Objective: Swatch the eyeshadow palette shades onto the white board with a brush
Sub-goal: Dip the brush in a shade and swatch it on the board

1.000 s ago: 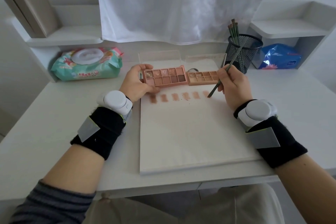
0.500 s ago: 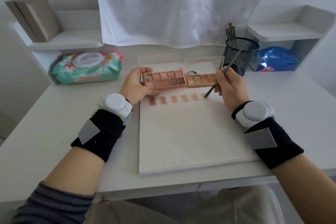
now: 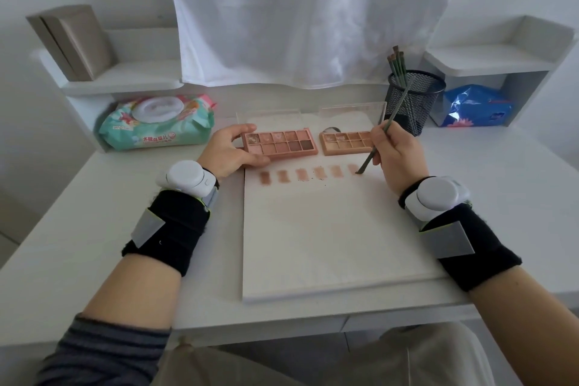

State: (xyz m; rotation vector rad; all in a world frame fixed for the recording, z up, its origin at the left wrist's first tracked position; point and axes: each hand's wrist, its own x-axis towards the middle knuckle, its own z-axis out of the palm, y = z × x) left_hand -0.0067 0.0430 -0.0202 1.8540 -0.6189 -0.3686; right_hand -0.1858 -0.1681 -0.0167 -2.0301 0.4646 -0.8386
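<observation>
The right hand (image 3: 397,156) pinches the green-handled brush (image 3: 380,138), its tip touching the sixth swatch (image 3: 354,168) on the white board (image 3: 329,235); the left hand (image 3: 230,152) grips the pink eyeshadow palette (image 3: 280,145) lying at the board's far edge. Short, light strokes would likely keep this swatch aligned with the row.

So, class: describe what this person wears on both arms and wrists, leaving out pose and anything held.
Each wrist carries a rounded white device, the left one and the right one, above a black wrap with a grey strap, on the left and the right. The left arm shows a pushed-up grey striped sleeve; the right forearm is bare.
</observation>
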